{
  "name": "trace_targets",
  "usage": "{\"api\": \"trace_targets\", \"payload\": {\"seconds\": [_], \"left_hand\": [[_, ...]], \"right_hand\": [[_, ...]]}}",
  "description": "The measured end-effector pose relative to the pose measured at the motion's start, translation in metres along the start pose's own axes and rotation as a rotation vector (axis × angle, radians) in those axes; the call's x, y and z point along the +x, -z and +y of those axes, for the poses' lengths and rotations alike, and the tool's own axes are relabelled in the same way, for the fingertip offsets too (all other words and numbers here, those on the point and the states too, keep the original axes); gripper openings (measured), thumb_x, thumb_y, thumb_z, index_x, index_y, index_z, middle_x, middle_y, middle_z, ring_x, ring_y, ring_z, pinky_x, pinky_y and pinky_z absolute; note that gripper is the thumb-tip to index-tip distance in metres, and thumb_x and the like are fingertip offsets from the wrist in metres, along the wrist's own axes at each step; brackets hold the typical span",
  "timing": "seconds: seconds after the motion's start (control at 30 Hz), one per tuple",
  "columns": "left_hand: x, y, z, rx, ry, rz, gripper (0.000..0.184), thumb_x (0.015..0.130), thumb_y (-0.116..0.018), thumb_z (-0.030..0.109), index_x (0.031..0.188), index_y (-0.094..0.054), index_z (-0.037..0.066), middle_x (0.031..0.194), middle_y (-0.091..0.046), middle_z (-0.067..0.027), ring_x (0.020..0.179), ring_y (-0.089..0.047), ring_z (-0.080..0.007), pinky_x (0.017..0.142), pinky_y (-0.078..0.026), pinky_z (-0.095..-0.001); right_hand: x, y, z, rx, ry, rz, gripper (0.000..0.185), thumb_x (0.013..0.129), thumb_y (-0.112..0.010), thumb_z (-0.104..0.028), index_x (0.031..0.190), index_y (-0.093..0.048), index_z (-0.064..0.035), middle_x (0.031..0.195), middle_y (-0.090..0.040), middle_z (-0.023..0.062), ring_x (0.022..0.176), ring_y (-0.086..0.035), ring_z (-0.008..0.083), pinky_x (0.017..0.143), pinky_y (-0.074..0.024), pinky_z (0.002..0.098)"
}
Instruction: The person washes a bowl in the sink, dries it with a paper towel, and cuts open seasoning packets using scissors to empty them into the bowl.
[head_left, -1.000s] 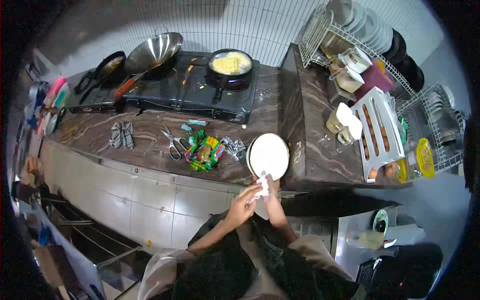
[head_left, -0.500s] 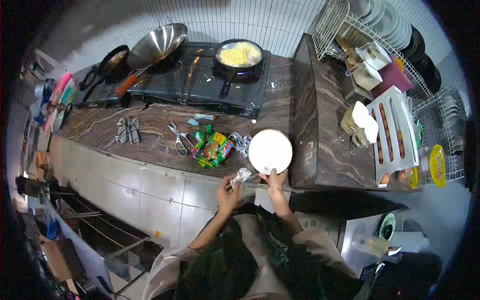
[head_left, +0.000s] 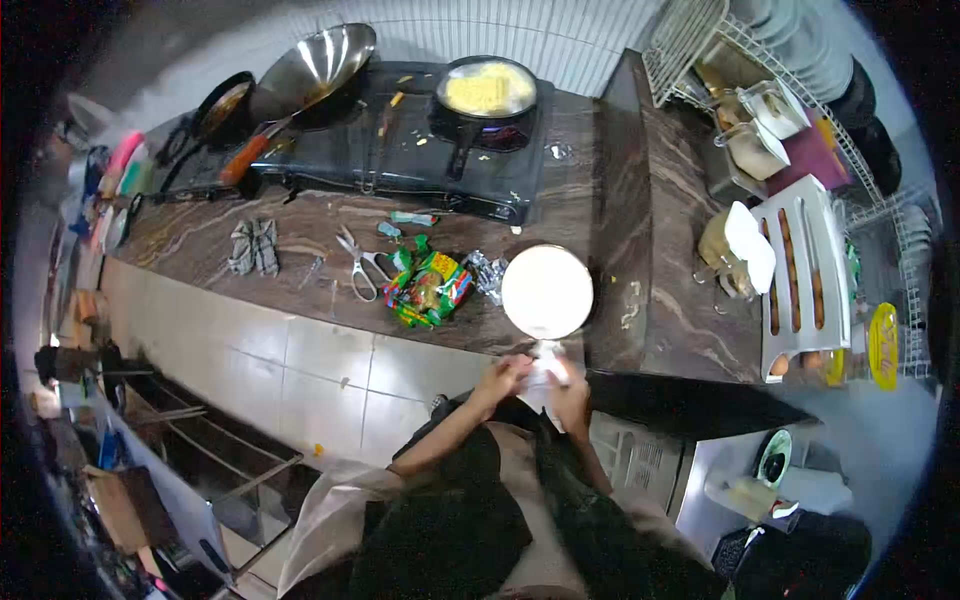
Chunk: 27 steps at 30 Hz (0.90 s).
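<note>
One small white item (head_left: pixel 549 362), too blurred to name, sits pinched between the left hand (head_left: pixel 505 378) and right hand (head_left: pixel 571 395), its length seemingly pointing toward the white plate (head_left: pixel 547 292) just beyond them.

The left hand (head_left: pixel 503 380), apart from the right hand (head_left: pixel 571 395) half a second ago, is now meeting it at the white wad (head_left: pixel 547 366).
</note>
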<state>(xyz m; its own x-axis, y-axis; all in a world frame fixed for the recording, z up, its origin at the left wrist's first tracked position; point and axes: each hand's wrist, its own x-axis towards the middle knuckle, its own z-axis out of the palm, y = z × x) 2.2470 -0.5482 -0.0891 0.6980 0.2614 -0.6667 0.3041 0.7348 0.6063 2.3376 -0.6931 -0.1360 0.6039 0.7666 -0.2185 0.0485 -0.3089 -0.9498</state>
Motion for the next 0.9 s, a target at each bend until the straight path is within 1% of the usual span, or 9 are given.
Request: {"api": "trace_targets", "payload": {"seconds": [0.1, 0.17, 0.23, 0.27, 0.37, 0.53, 0.67, 0.8, 0.9], "left_hand": [[0.037, 0.038, -0.037, 0.190, -0.391, 0.022, 0.031, 0.078, -0.067, 0.014, 0.104, -0.052, 0.005, 0.095, -0.058, -0.0044, 0.087, -0.055, -0.0153, 0.073, -0.046, -0.0289], [0.040, 0.051, -0.042, 0.289, -0.579, 0.032, 0.030, 0.078, -0.066, 0.012, 0.104, -0.053, 0.005, 0.098, -0.058, -0.0059, 0.091, -0.054, -0.0177, 0.075, -0.046, -0.0307], [0.007, 0.051, 0.004, 1.043, -0.740, 0.526, 0.029, 0.076, -0.060, 0.006, 0.105, -0.053, 0.006, 0.111, -0.053, -0.0130, 0.104, -0.049, -0.0285, 0.085, -0.042, -0.0387], [-0.009, 0.048, 0.026, 1.145, -0.753, 0.591, 0.031, 0.076, -0.058, 0.006, 0.107, -0.053, 0.006, 0.116, -0.049, -0.0153, 0.109, -0.044, -0.0324, 0.089, -0.038, -0.0431], [-0.008, 0.068, 0.063, 1.445, -0.855, 0.717, 0.034, 0.076, -0.057, 0.009, 0.110, -0.052, 0.006, 0.122, -0.045, -0.0182, 0.115, -0.038, -0.0372, 0.093, -0.032, -0.0491], [0.002, 0.126, 0.077, 1.728, -0.880, 0.771, 0.039, 0.076, -0.057, 0.015, 0.114, -0.050, 0.005, 0.124, -0.042, -0.0206, 0.114, -0.038, -0.0387, 0.092, -0.031, -0.0513], [0.006, 0.137, 0.102, 1.632, -0.800, 0.828, 0.041, 0.075, -0.056, 0.013, 0.115, -0.050, 0.003, 0.124, -0.043, -0.0193, 0.114, -0.038, -0.0380, 0.091, -0.032, -0.0483], [0.026, 0.099, 0.156, 1.505, -0.902, 0.316, 0.033, 0.071, -0.057, 0.011, 0.104, -0.055, 0.003, 0.111, -0.050, -0.0155, 0.105, -0.045, -0.0343, 0.086, -0.036, -0.0458], [0.077, 0.079, 0.163, 1.475, -1.125, 0.036, 0.026, 0.069, -0.058, 0.010, 0.094, -0.060, 0.003, 0.100, -0.055, -0.0126, 0.096, -0.050, -0.0311, 0.081, -0.039, -0.0444]], "right_hand": [[0.009, 0.010, -0.022, -0.695, 0.118, 0.386, 0.049, 0.093, -0.044, -0.016, 0.137, -0.027, -0.0058, 0.129, -0.041, 0.0220, 0.097, -0.057, 0.0343, 0.079, -0.0471, 0.0395], [0.020, -0.009, 0.005, -0.841, 0.179, 0.452, 0.053, 0.088, -0.044, -0.009, 0.137, -0.026, -0.0040, 0.126, -0.041, 0.0252, 0.094, -0.056, 0.0372, 0.077, -0.0472, 0.0413], [0.031, -0.034, 0.035, -1.139, 0.300, 0.611, 0.064, 0.078, -0.045, 0.005, 0.137, -0.022, -0.0005, 0.120, -0.042, 0.0317, 0.089, -0.054, 0.0429, 0.074, -0.0472, 0.0449], [0.032, -0.040, 0.025, -1.131, 0.300, 0.605, 0.064, 0.078, -0.045, 0.005, 0.137, -0.022, -0.0005, 0.120, -0.042, 0.0317, 0.089, -0.054, 0.0429, 0.074, -0.0472, 0.0449], [0.035, -0.054, -0.015, -0.850, 0.017, -0.014, 0.063, 0.081, -0.052, -0.003, 0.138, -0.025, -0.0034, 0.115, -0.047, 0.0250, 0.099, -0.054, 0.0374, 0.078, -0.0464, 0.0424], [0.074, -0.091, -0.051, -0.905, 0.063, -0.067, 0.062, 0.076, -0.053, -0.002, 0.135, -0.032, -0.0025, 0.107, -0.048, 0.0248, 0.096, -0.053, 0.0368, 0.079, -0.0456, 0.0436], [0.091, -0.117, -0.057, -0.853, 0.466, 0.219, 0.052, 0.076, -0.051, 0.000, 0.127, -0.039, 0.0002, 0.113, -0.046, 0.0277, 0.097, -0.051, 0.0388, 0.083, -0.0417, 0.0436], [0.079, -0.119, -0.126, -0.943, 0.427, 0.344, 0.038, 0.077, -0.055, -0.005, 0.115, -0.051, -0.0017, 0.102, -0.050, 0.0220, 0.094, -0.051, 0.0344, 0.078, -0.0430, 0.0413], [0.075, -0.123, -0.114, -0.550, 0.191, 0.490, 0.032, 0.076, -0.059, -0.006, 0.107, -0.054, -0.0019, 0.096, -0.051, 0.0181, 0.093, -0.051, 0.0320, 0.077, -0.0431, 0.0385]]}}
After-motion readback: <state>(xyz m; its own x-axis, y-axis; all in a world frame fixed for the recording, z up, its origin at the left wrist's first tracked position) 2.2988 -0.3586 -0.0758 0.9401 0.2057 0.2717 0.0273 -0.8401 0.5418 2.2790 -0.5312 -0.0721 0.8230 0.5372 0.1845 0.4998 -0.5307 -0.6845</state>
